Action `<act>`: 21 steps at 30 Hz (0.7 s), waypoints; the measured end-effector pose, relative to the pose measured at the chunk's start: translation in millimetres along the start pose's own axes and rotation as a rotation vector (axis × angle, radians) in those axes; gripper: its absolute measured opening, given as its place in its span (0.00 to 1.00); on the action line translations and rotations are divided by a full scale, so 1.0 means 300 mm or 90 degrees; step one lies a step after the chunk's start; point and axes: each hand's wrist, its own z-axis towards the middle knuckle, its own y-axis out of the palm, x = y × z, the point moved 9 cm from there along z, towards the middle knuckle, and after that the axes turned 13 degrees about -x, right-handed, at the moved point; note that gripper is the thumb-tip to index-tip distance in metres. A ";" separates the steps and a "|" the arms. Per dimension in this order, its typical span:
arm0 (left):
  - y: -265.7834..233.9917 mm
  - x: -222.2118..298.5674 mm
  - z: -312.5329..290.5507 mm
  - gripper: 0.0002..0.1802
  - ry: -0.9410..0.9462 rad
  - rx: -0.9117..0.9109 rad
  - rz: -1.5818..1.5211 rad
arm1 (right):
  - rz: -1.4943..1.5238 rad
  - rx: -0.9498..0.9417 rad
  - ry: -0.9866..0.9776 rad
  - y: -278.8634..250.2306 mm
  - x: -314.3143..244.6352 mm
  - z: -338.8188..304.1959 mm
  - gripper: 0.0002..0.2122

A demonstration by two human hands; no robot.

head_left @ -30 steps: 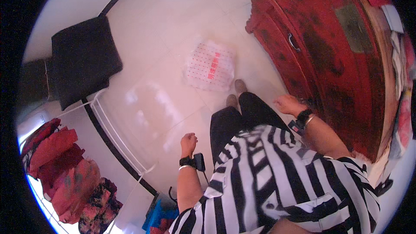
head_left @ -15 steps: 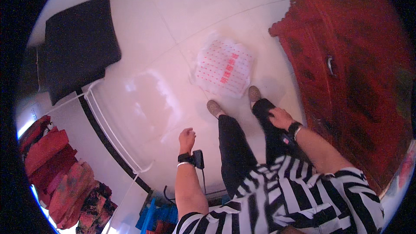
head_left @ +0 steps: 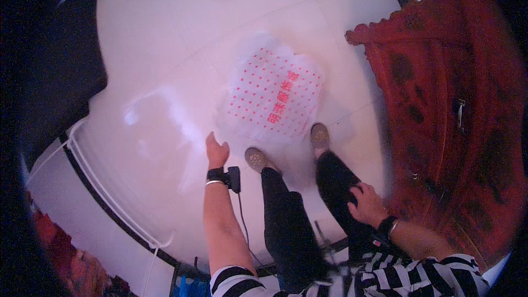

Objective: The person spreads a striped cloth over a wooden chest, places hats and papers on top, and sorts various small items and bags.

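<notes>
On the floor (head_left: 181, 38), in the middle of the frame, there lies the bag (head_left: 275, 94), white with red dots and red print. It is spread rather flat, and the two brown shoes (head_left: 254, 158) are just below it. The left grip (head_left: 218, 152), a bare hand, is released: its fingers point upward, the thumb stands apart, and it holds nothing. It is near the lower left side of the bag, but does not touch it. On this wrist there is a black band (head_left: 216, 174) with a small black box (head_left: 234, 179), from which a cable goes down. The right grip (head_left: 369, 205), lower right of centre, is also released, with fingers loosely bent, over the black trousers (head_left: 286, 214); whether it touches them, I cannot tell. The red cupboard (head_left: 426, 77) fills the right side of the frame.
</notes>
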 end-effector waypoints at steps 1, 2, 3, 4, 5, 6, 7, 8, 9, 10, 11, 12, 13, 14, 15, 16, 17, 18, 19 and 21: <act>0.000 0.000 0.057 0.41 0.013 0.015 0.005 | 0.006 0.006 0.000 -0.013 0.002 0.003 0.24; -0.003 -0.021 0.109 0.42 0.062 0.047 -0.004 | 0.013 0.011 -0.003 -0.025 0.002 0.006 0.23; 0.012 -0.030 0.175 0.43 0.043 0.034 -0.014 | 0.018 0.019 0.001 -0.048 -0.007 0.005 0.23; 0.019 -0.033 0.229 0.44 0.046 0.025 -0.020 | 0.026 0.016 0.022 -0.066 -0.018 0.003 0.22; 0.037 -0.053 0.304 0.46 0.026 -0.009 -0.052 | 0.030 0.023 0.013 -0.061 -0.015 0.019 0.22; 0.032 -0.126 0.356 0.47 0.006 0.008 -0.055 | 0.037 0.025 -0.010 -0.054 -0.014 0.028 0.23; 0.084 -0.212 0.374 0.49 -0.029 0.007 -0.057 | 0.045 0.004 -0.028 -0.037 -0.009 0.039 0.23; 0.111 -0.214 0.410 0.47 -0.057 -0.047 -0.118 | 0.057 0.019 -0.031 -0.040 -0.037 0.040 0.23; 0.126 -0.222 0.435 0.46 -0.089 -0.100 -0.175 | 0.067 0.016 -0.018 -0.041 -0.054 0.042 0.23; 0.137 -0.231 0.447 0.44 -0.125 -0.152 -0.230 | 0.079 0.012 -0.008 -0.047 -0.073 0.041 0.23; 0.097 -0.197 0.424 0.40 -0.081 -0.156 -0.102 | 0.089 -0.006 -0.003 -0.070 -0.114 0.019 0.23; 0.079 -0.137 0.389 0.35 -0.034 -0.158 0.026 | 0.098 -0.003 -0.007 -0.076 -0.143 0.005 0.22; 0.059 -0.040 0.362 0.31 0.022 -0.157 0.155 | 0.097 -0.006 0.005 -0.070 -0.160 0.005 0.22; 0.016 0.105 0.331 0.18 0.049 -0.117 0.120 | 0.099 0.001 0.025 -0.057 -0.163 0.007 0.22; -0.063 0.072 0.231 0.14 0.090 0.043 0.093 | 0.096 -0.013 0.000 -0.054 -0.185 0.000 0.22; -0.111 0.225 0.153 0.10 0.156 0.089 0.027 | 0.081 -0.015 0.014 -0.057 -0.191 -0.005 0.21; -0.182 0.354 0.051 0.06 0.229 0.134 -0.056 | 0.079 -0.011 0.017 -0.062 -0.206 -0.008 0.21; -0.156 0.415 -0.044 0.02 0.205 0.138 -0.071 | 0.064 -0.018 0.007 -0.053 -0.169 -0.004 0.21; -0.189 0.517 -0.149 0.02 0.264 0.153 -0.101 | 0.056 -0.019 0.004 -0.042 -0.163 0.000 0.21; -0.247 0.685 -0.333 0.02 0.300 0.116 -0.022 | 0.044 -0.006 -0.002 -0.019 -0.183 -0.003 0.20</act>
